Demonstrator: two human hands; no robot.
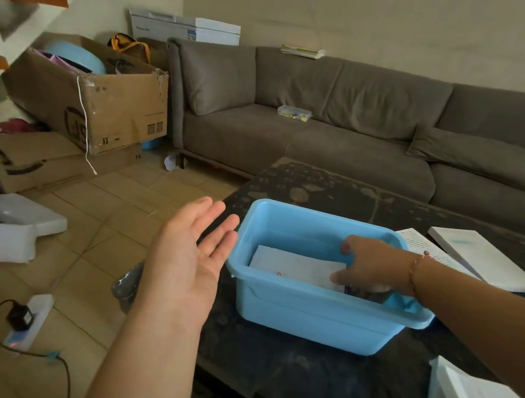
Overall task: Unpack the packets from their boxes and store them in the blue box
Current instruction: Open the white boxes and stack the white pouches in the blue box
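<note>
Your right hand (375,265) reaches into the blue box (316,314) on the dark table (315,380), fingers pinching the right end of a white packet (292,265) lying inside. Your left hand (191,256) hovers left of the box, palm up, fingers straight, holding nothing.

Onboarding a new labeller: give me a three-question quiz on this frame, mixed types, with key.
1. True or false: the left hand is holding a packet.
2. Where is the right hand? A) on the sofa B) inside the blue box C) on the floor
3. Fill in: the white packet lies in the blue box, which stands on the dark ____.

Key: 1 false, the palm is open and empty, beside the box. 2 B, its fingers are at the packet's edge. 3 table.
</note>
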